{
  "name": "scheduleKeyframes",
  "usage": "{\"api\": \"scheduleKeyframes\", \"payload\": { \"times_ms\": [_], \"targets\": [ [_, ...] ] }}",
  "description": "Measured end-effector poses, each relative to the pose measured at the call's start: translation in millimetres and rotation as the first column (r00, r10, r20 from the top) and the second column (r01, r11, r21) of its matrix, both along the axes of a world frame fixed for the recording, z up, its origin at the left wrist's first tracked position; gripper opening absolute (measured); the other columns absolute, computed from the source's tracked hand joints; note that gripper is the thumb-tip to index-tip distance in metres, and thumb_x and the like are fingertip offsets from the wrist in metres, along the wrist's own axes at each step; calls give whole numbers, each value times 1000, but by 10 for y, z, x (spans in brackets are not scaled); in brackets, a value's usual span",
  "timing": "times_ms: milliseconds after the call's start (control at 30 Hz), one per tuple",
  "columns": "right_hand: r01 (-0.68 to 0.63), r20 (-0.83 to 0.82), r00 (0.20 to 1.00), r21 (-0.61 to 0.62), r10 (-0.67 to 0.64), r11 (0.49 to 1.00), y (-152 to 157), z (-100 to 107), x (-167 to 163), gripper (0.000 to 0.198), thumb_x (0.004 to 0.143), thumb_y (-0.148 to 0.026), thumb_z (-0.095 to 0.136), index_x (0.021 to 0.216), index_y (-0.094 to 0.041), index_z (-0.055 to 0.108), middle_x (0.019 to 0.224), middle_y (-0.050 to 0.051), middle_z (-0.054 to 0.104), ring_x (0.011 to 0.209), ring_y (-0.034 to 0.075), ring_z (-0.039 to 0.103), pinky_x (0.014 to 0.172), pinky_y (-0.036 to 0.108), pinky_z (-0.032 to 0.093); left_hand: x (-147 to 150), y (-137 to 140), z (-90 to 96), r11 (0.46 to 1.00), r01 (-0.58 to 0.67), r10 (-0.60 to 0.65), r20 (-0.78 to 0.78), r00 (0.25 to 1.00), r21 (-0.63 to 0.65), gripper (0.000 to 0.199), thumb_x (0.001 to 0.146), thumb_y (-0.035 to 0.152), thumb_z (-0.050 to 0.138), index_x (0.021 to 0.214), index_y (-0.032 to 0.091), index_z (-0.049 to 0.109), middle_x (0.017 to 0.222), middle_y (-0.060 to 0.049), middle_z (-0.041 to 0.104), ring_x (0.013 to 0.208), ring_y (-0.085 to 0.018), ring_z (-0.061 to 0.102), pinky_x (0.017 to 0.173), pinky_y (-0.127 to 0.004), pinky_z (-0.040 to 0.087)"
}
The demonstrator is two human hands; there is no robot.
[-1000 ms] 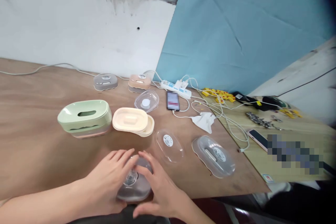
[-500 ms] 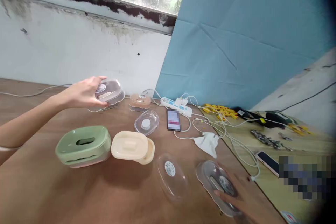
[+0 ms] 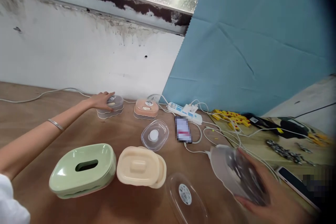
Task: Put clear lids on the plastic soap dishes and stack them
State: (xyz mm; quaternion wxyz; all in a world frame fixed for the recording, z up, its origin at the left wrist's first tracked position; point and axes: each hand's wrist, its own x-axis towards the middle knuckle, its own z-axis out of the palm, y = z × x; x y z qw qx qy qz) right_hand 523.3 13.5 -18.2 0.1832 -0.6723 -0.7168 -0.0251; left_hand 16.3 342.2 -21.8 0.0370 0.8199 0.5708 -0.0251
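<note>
At the back of the table my left hand [image 3: 103,101] is closed over the top of a small grey box with a clear lid [image 3: 115,107], which rests near the wall. My right hand [image 3: 267,189] grips another grey box with a clear lid [image 3: 231,171]; it is tilted and smeared by motion. Beside the left one stands a peach box with a clear lid [image 3: 146,109]. A green box with a slotted top [image 3: 84,169] sits in front of my left arm. Right of it lies a cream lid [image 3: 138,166] over cream parts.
Two loose clear lids, one with a white disc [image 3: 154,135] and one with a label [image 3: 187,199], lie on the brown table. A power strip [image 3: 185,112], cables, and a phone [image 3: 183,128] are behind. Another phone [image 3: 296,185] and yellow pieces [image 3: 231,119] lie on the side table.
My left hand has come down with the grey box, which now rests at the back. My right hand has lifted and tilted the other grey box off the table. The view has shifted.
</note>
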Motion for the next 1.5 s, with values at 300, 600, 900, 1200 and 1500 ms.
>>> {"api": "scheduleKeyframes", "payload": {
  "times_ms": [300,600,900,1200,1500],
  "targets": [
    [-751,-181,660,-120,729,650,1996,266,-2106,109,66,-42,74,148,-14,7,146,18,30,135,31,33,109,47,31,-82,-521,-466,941,-80,-23,299,954,328,93,74,54,64,146,16,19,151,-22,9,138,-41,19,106,-55,27],
    [-743,271,543,-286,795,605,2638,-386,-2594,107,63,-51,73,146,-8,22,125,21,51,119,36,42,105,53,25,-305,-225,-800,944,-109,-71,515,854,313,90,70,49,70,138,10,25,145,-23,20,137,-33,27,108,-47,33],
    [-620,420,570,-343,706,705,2578,-375,-2439,100,60,-40,79,139,2,35,139,30,39,137,42,25,112,54,15,-99,-281,-443,950,-181,4,569,822,255,108,76,69,43,143,-4,2,151,-25,11,138,-38,17,108,-47,27],
    [-645,228,718,-136,658,752,2004,107,-2322,65,86,-37,57,141,-11,33,145,19,37,137,36,28,108,55,28,-562,-2056,358,959,271,-224,378,898,-76,95,71,57,67,148,32,16,148,-9,35,130,-35,38,103,-47,37],
    [-692,23,696,-243,718,679,926,-202,-2152,118,58,-66,73,147,-14,16,146,28,28,136,43,24,103,62,26,-408,-2446,277,985,175,-165,313,935,-6,96,72,41,66,147,37,7,136,-8,47,115,-32,51,93,-45,45]
  ]
}}
